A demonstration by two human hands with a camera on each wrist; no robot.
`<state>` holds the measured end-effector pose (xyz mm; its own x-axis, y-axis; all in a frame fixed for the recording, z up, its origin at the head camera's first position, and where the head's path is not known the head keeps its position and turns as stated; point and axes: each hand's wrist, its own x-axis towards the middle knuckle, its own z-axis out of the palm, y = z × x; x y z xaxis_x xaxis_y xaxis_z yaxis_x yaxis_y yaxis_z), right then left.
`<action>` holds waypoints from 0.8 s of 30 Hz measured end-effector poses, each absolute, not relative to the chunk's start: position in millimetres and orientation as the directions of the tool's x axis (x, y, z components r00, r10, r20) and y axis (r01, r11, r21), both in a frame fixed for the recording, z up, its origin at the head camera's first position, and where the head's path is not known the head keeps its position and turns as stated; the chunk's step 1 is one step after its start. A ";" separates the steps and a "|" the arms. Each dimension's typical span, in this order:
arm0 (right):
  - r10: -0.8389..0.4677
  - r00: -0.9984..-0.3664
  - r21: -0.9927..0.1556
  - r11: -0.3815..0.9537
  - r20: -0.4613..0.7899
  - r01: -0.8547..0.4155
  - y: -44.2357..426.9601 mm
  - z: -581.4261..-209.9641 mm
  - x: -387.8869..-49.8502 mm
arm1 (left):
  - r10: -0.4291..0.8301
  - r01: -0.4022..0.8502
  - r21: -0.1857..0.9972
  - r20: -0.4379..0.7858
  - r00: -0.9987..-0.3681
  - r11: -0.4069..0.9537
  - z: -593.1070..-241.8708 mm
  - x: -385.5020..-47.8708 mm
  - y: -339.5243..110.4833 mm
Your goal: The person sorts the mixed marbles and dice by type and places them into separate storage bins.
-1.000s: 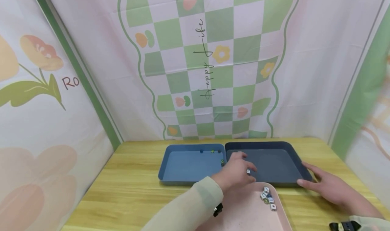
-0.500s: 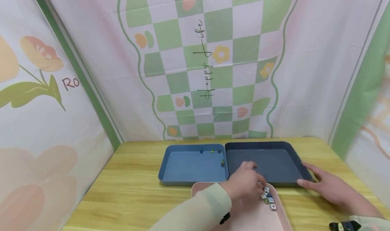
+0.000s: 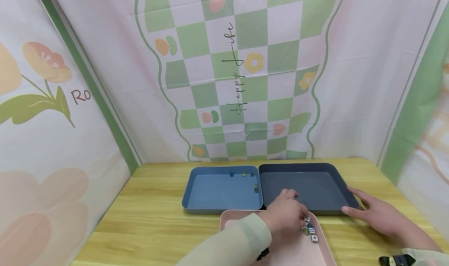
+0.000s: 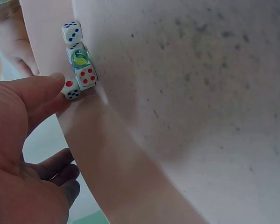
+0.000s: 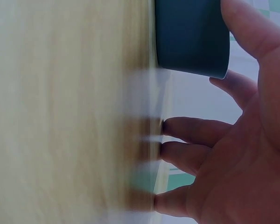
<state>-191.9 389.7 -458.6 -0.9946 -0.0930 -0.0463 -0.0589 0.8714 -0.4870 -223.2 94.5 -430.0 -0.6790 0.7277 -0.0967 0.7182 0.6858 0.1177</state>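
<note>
My left hand [image 3: 285, 213] reaches into the right far corner of the pink tray [image 3: 229, 215]. Between its thumb and index finger, in the left wrist view, it pinches a white die [image 4: 72, 89] with a red spot. Against that die lies another die [image 4: 86, 77] with red spots, then a glass marble [image 4: 80, 58] and two blue-spotted dice, the outer die [image 4: 72, 31] standing slightly apart. My right hand [image 3: 380, 217] touches the front right corner of the navy tray [image 3: 345, 192] with straight thumb and index finger; its other fingers spread outward, as the right wrist view shows.
Left of the navy tray, and against it, stands a blue tray [image 3: 222, 192] with several small marbles [image 3: 256, 188] near its back and right walls. The trays rest on a wooden table [image 3: 140, 203]. A patterned curtain [image 3: 245, 102] hangs behind the table.
My left hand has moved right and toward me, from the navy tray's front edge to the dice. A die beside its fingers a second ago is out of sight. The right hand stays put.
</note>
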 end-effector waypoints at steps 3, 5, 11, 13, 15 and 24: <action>-0.095 -0.995 -0.485 0.872 -0.038 -0.065 389.8 -459.0 -191.1 | 0.726 0.717 0.114 -0.093 -0.681 0.687 -430.6 -222.9 96.3; -0.095 -0.995 -0.486 0.871 -0.033 -0.067 389.8 -459.2 -190.6 | 0.723 0.714 0.118 -0.090 -0.685 0.691 -431.3 -222.9 97.5; -0.090 -0.995 -0.503 0.862 -0.038 -0.059 389.6 -459.8 -190.5 | 0.716 0.706 0.121 -0.096 -0.692 0.698 -433.8 -223.0 101.0; -0.090 -0.995 -0.501 0.864 -0.037 -0.060 389.5 -459.8 -190.8 | 0.713 0.701 0.128 -0.107 -0.693 0.701 -434.0 -222.9 101.4; -0.091 -0.995 -0.497 0.866 -0.038 -0.060 389.5 -459.8 -191.2 | 0.707 0.694 0.138 -0.118 -0.697 0.707 -433.8 -222.4 101.2; -0.090 -0.995 -0.502 0.863 -0.040 -0.058 389.9 -460.0 -190.7 | 0.703 0.687 0.153 -0.094 -0.705 0.710 -437.0 -219.4 100.5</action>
<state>-190.7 389.9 -460.0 -0.9951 -0.0902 -0.0402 -0.0579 0.8629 -0.5021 -219.4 100.5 -437.0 -0.7054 0.7025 -0.0942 0.6871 0.7103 0.1527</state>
